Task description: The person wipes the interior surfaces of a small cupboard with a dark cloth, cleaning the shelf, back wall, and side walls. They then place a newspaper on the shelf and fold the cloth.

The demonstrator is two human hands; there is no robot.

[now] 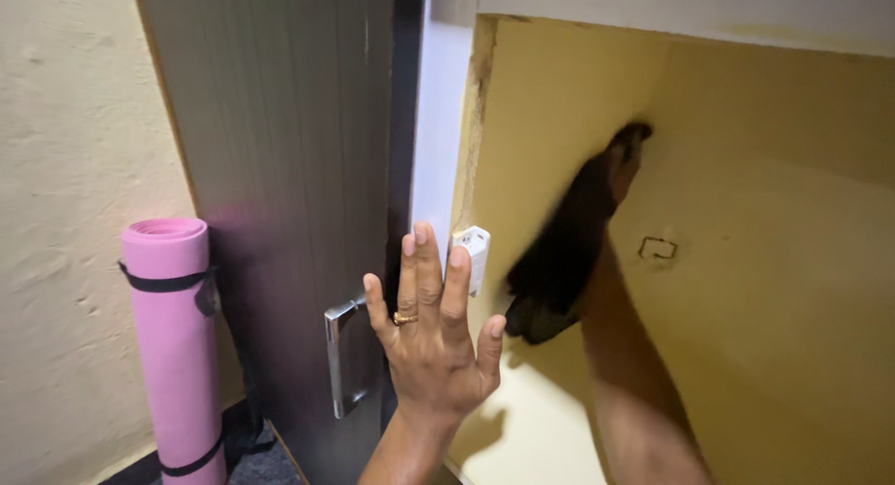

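Right hand [623,163] presses dark cloth [557,266] against yellow cupboard wall [764,289].

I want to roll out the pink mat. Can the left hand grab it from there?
Probably not without moving. The left hand is raised by the cupboard's edge, and the open dark door stands between it and the rolled pink mat, which leans on the wall beyond.

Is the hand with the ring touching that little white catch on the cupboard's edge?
Cannot tell. In the head view, the left hand's fingertips overlap the white catch, hiding any contact or gap.
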